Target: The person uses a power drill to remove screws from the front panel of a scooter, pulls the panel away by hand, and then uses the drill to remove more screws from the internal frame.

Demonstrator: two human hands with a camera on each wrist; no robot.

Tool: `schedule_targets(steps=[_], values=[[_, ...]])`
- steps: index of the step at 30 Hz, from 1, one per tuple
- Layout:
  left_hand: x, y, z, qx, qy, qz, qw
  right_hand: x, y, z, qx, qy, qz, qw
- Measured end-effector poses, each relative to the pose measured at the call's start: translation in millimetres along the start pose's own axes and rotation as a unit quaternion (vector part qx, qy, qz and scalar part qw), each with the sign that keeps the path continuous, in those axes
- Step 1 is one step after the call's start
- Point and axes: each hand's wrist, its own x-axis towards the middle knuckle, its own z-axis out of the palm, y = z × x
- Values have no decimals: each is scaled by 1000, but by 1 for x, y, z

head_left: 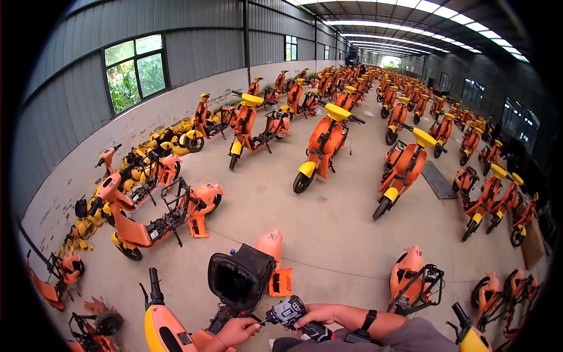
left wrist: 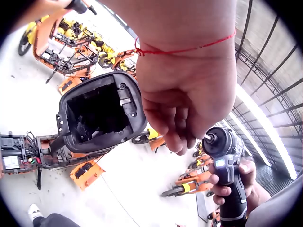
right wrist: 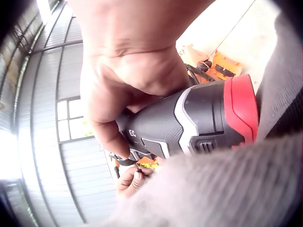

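Observation:
My right hand (head_left: 314,315) grips the handle of a black and grey cordless drill (head_left: 285,311). The drill's nose points left, towards my left hand (head_left: 236,332). With bent fingertips, the left hand pinches a thin metal bit (right wrist: 138,168) at the front of the drill; most of the bit is hidden by the fingers. In the left wrist view a short metal stub (left wrist: 209,138) shows at the drill's nose, right beside those fingertips. Behind the hands, a black open storage bucket (head_left: 241,276) stands tilted up on a stripped orange scooter, its inside dark.
Orange handlebar parts (head_left: 161,325) rise close at left. An orange panel (head_left: 281,283) lies by the bucket. A partly stripped scooter (head_left: 155,226) stands at left, another scooter body (head_left: 409,276) at right. Rows of orange and yellow scooters (head_left: 325,144) fill the hall. Yellow parts (head_left: 143,161) lie piled along the wall.

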Motion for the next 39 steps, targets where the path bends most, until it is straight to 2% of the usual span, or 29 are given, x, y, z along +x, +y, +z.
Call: schedule_targets(steps=[4, 7, 10, 11, 13, 14, 16, 17, 21, 23, 27, 30, 35, 39], values=[[-6, 10, 1, -26, 6, 14, 1000, 6, 16, -16, -6, -9, -8, 1000], [-7, 11, 2, -19, 13, 5, 1000, 6, 27, -16, 8, 11, 29, 999], [-4, 5, 0, 6, 36, -14, 999, 7, 11, 1, 5, 44, -20, 999], [-1, -8, 1, -33, 35, -7, 999, 7, 4, 4, -2, 34, -22, 999], [0, 1, -2, -108, 42, -3, 993, 14, 2, 2, 10, 42, -33, 999], [-1, 3, -6, -104, 43, 1, 994, 18, 2, 0, 17, 49, -34, 998], [-13, 13, -10, -86, -12, -58, 995, 28, 1, -6, 7, 70, -35, 997], [1, -14, -5, -155, 63, 26, 985, 32, 3, -6, -3, 91, -32, 995], [-5, 7, -15, -119, 98, 19, 988, 29, -22, 7, -35, 95, -47, 994], [-3, -5, -16, -124, 100, 31, 987, 18, -43, 22, -54, 49, -77, 994], [-7, -2, -22, -143, 123, 56, 980, 23, -57, 19, -112, 13, -92, 989], [-10, 1, -28, -144, 149, 64, 976, 37, -54, 8, -115, -1, -63, 991], [-17, 6, -43, -109, 191, 88, 971, 20, -95, 36, -124, -132, -51, 982], [-28, 13, -54, -86, 194, 102, 972, 31, -103, 38, -98, -141, -68, 983]])
